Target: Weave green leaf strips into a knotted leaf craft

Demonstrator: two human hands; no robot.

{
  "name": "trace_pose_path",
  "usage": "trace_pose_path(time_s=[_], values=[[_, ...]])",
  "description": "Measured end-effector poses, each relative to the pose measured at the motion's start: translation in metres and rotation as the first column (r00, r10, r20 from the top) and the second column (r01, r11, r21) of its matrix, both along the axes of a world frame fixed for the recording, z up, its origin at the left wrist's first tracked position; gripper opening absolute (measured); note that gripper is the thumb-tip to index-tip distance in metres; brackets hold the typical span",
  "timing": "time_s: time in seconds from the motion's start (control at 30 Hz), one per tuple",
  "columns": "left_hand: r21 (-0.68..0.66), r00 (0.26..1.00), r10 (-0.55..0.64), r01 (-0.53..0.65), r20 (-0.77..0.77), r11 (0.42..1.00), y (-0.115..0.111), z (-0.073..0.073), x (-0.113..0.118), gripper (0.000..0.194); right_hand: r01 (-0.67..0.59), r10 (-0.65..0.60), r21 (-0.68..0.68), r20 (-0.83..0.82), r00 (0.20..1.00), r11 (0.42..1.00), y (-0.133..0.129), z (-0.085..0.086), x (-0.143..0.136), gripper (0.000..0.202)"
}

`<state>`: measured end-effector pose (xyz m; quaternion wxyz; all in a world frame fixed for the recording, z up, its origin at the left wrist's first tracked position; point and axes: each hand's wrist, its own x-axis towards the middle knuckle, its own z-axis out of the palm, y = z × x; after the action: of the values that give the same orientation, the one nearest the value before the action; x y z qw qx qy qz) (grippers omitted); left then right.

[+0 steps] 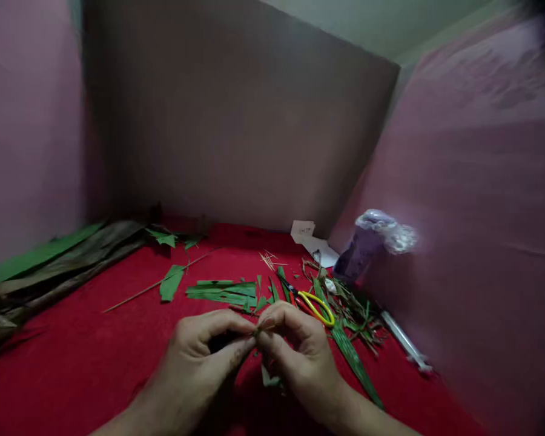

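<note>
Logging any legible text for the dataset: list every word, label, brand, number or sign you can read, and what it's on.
None can be read.
White card by the back wall: small dark marks, too small and blurred to read.
Scissors: no marking visible.
Purple bundle topped with clear plastic: no lettering I can make out.

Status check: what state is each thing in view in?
Left hand: grip shut at the fingertips on a small piece, too small to identify
Right hand: grip shut on the same piece
Scissors: lying down, blade opening unclear
Leaf strips: lying flat
Short sticks: loose, scattered
Clear plastic: crumpled
</note>
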<state>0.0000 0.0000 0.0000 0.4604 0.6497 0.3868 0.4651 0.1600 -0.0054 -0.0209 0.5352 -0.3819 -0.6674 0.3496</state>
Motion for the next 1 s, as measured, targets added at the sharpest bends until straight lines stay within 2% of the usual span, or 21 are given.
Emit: trace_pose_path(time_s=[0.2, 0.33, 0.53, 0.63, 0.77, 1.0], values=[[-0.02, 0.998, 0.044, -0.043, 0.051, 0.999, -0.0018, -0.0018, -0.0007, 0.011, -0.057, 0.051, -0.115, -0.053, 0.997, 0.992, -0.0056, 0.0025, -0.0011, 0.009], [0.012, 0.996, 0.085, -0.086, 0.033, 0.996, -0.0011, -0.004, -0.0002, 0.01, -0.008, 0.008, -0.065, 0.0, 1.0, 0.998, -0.0068, 0.0053, -0.0024, 0.008], [0.07, 0.999, 0.048, -0.048, 0.004, 0.996, -0.0005, -0.0031, -0.0022, 0.013, -0.024, 0.024, -0.052, 0.008, 1.0, 0.998, -0.0047, 0.0077, -0.0025, 0.009], [0.055, 1.0, 0.02, -0.019, -0.008, 0.998, -0.0005, -0.003, -0.003, 0.016, -0.016, 0.016, -0.042, 0.014, 1.0, 0.999, -0.0044, 0.0077, -0.0018, 0.009], [0.004, 0.999, 0.04, -0.04, -0.031, 0.999, -0.0002, -0.0034, -0.0022, 0.012, -0.008, 0.009, -0.041, 0.023, 1.0, 0.999, -0.0047, 0.0074, -0.0014, 0.008], [0.048, 1.0, 0.029, -0.029, 0.002, 0.998, -0.002, -0.0018, -0.0009, 0.014, 0.01, -0.009, -0.029, 0.041, 0.999, 1.0, -0.0041, 0.0086, -0.0022, 0.009]])
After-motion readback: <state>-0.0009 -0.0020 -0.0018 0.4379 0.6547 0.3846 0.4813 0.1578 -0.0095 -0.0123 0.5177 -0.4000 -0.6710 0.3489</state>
